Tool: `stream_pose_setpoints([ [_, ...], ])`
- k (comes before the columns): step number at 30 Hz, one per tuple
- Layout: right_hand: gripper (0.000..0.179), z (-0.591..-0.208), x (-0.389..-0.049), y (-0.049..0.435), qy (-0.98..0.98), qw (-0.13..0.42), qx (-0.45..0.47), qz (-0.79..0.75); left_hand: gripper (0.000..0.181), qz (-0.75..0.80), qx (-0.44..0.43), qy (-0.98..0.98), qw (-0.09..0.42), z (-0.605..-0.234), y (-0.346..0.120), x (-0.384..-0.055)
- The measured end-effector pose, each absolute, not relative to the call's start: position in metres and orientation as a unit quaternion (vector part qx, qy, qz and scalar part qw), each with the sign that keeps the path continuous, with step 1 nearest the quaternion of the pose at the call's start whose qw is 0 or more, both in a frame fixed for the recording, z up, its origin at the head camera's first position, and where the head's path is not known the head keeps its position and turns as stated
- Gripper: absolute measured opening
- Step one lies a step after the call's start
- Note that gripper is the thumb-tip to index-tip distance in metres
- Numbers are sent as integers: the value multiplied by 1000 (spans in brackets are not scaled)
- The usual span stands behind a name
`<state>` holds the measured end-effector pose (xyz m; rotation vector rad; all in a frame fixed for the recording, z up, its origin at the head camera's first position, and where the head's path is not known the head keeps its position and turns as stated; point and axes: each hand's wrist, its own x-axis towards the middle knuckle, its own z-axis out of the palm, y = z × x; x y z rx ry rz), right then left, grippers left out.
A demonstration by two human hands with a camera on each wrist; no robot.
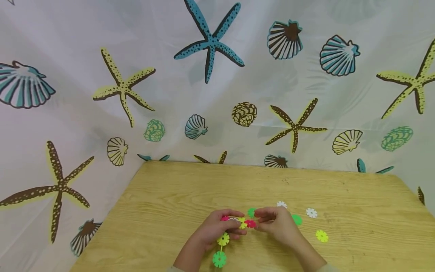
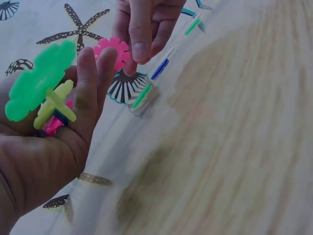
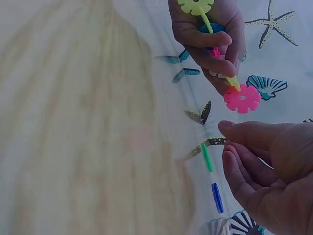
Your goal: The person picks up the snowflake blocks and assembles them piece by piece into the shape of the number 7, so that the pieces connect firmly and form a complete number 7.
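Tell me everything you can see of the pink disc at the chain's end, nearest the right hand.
The pink disc is thin and round, notched around its rim, with a small centre hole; it looks like plastic. Raised above the table, it appears slotted into a yellow disc of the chain the left hand holds. The right hand is close but apart.

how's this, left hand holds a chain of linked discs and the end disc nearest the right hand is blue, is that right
The colour is wrong: the end disc nearest the right hand is pink, as the right wrist view shows. The left hand does hold a chain of linked discs.
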<state>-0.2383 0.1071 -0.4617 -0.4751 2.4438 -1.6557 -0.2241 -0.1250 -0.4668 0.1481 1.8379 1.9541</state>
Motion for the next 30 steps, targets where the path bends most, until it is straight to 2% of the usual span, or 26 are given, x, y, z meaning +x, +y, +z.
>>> stream_pose_setpoints([
  [11, 38, -462, -256, 96, 850, 35, -95, -516, 38, 706, 53, 669, 225, -466, -127, -226],
  [30, 33, -461, -264, 86, 881, 40, -71, -465, 35, 704, 49, 674, 219, -469, -127, -227],
])
